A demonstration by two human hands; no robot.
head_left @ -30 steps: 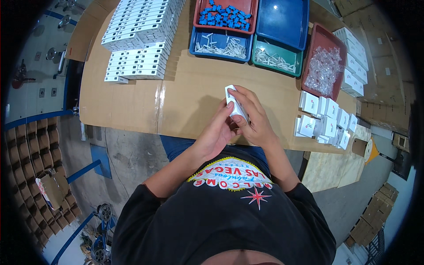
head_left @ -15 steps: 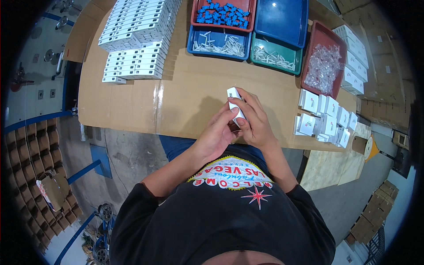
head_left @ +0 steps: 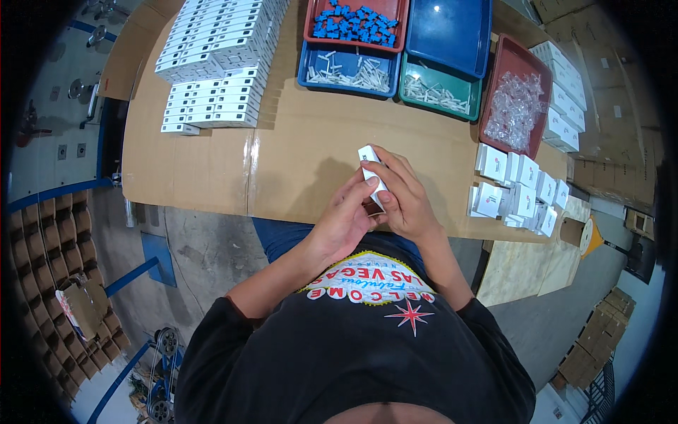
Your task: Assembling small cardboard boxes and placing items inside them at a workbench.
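Note:
Between my two hands is a small white box (head_left: 369, 155), tilted over the front edge of the cardboard-covered table (head_left: 296, 169). My left hand (head_left: 346, 215) grips its near left side, with the thumb lying along it. From the right, my right hand (head_left: 406, 198) wraps its fingers around the upper part of the box. A dark opening shows at the near end of the box, between the hands; what lies inside cannot be made out.
Stacked white boxes (head_left: 219, 71) stand at the far left. Trays hold blue parts (head_left: 353, 27), white sticks (head_left: 360, 76) and clear plastic pieces (head_left: 514, 106); a blue tray (head_left: 452, 35) sits among them. Loose white boxes (head_left: 521, 198) lie at the right, with larger white cartons (head_left: 565, 106) behind.
My hands and the box have shifted very slightly to the left and nearer to me. The dark opening at the box's near end shows more. Both hands keep their hold.

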